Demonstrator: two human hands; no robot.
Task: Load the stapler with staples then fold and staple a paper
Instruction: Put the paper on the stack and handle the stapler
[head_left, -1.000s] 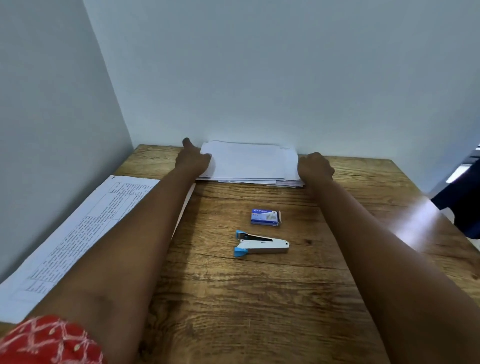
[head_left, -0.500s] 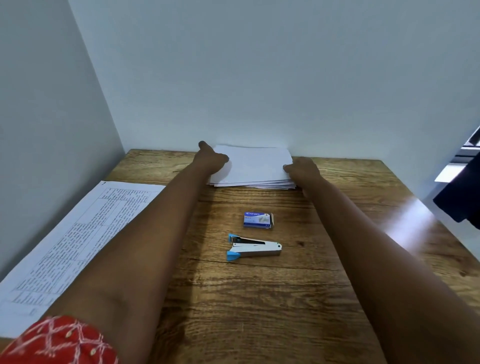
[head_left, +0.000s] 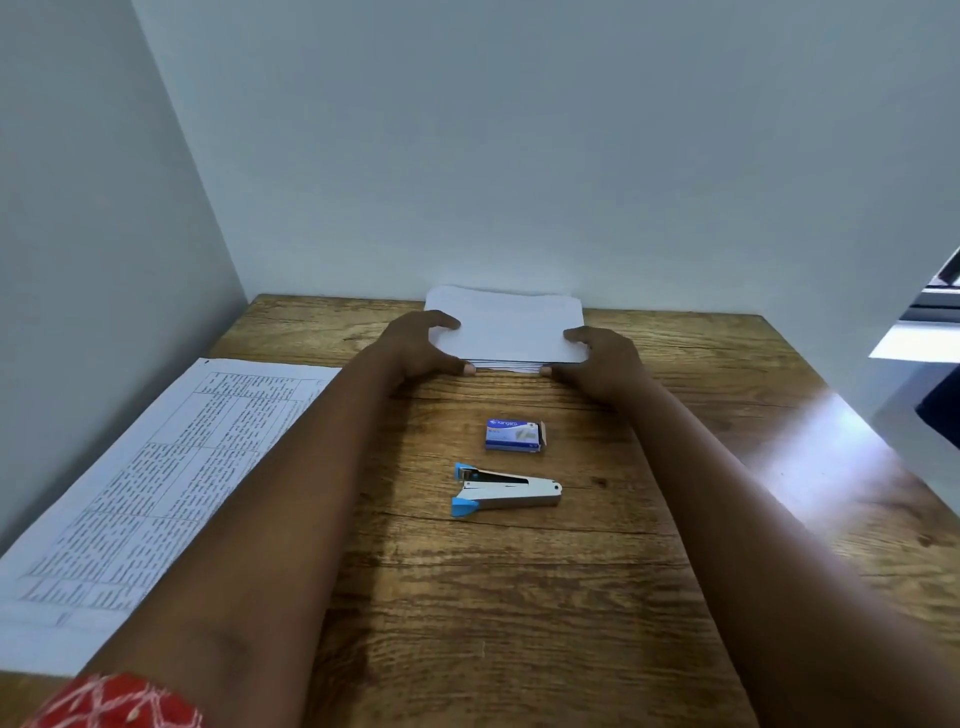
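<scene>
— Fingers (head_left: 445, 323) of the left hand (head_left: 421, 345) curled over the stack's left edge, thumb tucked at the near corner, pinching the paper stack (head_left: 506, 327) between them. What about the other side?

— Same story: the right hand (head_left: 602, 358) gripped the right edge, index finger laid on top, thumb at the near corner. Both hands were clamped on the sheets.

— And where did that stack sit?

— At the far middle of the wooden table (head_left: 519, 597), its back edge against the wall (head_left: 519, 156).

— The stapler (head_left: 506, 491)?

— Lying on its side mid-table, nearer the person, between the two forearms, blue tips pointing left, its arm hinged apart. Untouched by either hand.

— The staple box (head_left: 515, 435)?

— Just beyond the stapler, between it and the stack, touching neither.

— Anything out wide?

— A printed sheet (head_left: 156, 478) with a table of text lay along the left edge, partly under the left forearm. A red patterned sleeve (head_left: 114, 701) showed at the bottom left corner.
</scene>
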